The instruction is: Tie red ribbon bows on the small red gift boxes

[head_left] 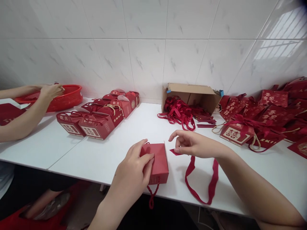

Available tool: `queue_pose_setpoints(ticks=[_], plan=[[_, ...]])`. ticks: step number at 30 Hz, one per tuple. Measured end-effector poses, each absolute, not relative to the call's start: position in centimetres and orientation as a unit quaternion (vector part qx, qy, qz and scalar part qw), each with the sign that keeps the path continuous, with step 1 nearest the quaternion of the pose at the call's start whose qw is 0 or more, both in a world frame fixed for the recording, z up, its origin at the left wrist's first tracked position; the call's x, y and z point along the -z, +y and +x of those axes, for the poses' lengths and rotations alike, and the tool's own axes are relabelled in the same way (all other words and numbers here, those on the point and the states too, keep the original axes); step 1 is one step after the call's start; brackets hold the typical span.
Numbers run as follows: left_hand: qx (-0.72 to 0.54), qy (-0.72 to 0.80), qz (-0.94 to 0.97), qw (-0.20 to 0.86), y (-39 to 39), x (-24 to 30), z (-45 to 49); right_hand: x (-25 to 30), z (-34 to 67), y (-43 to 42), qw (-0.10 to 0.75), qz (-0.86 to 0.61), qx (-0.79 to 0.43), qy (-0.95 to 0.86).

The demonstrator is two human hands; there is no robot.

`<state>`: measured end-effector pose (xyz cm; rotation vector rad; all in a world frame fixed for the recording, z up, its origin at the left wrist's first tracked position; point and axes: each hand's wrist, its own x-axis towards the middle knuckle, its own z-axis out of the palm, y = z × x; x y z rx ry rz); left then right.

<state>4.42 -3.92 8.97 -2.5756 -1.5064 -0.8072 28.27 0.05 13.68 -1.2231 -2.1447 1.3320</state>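
Note:
A small red gift box point(161, 159) lies near the table's front edge, a plain face upward and a twisted red cord handle point(152, 198) hanging over the edge. My left hand point(133, 164) grips its left side, with fingers and thumb across the top. Just right of the box, my right hand point(194, 144) pinches the end of a dark red ribbon point(213, 179) between thumb and fingers. The rest of the ribbon droops in a loop below my right wrist. Part of the box is hidden by my left hand.
Behind, a cardboard box point(192, 88) on its side spills red ribbons point(178, 110). Assembled red boxes point(96, 126) stand left; boxes with bows point(236, 134) crowd the right. Far left, another person's hands point(51, 91) work at a red basin point(69, 99). A tiled wall point(146, 64) closes the back.

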Motion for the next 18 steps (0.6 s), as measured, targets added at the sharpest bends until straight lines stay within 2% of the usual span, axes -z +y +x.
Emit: queue_pose_setpoints(ticks=[4,12,18], plan=[[0.241,-0.463,-0.853,-0.006,-3.94,-9.15,4.07,-13.39,27.85,-0.01,0.182,-0.421,-0.493,-0.739],[0.249,-0.447,-0.859,-0.004,-3.93,-9.16,4.11,-13.85,27.84,-0.09,0.156,-0.391,-0.577,-0.700],[0.250,-0.432,-0.866,-0.014,-3.95,-9.23,4.11,-13.68,27.61,0.08,0.184,-0.377,-0.592,-0.688]])
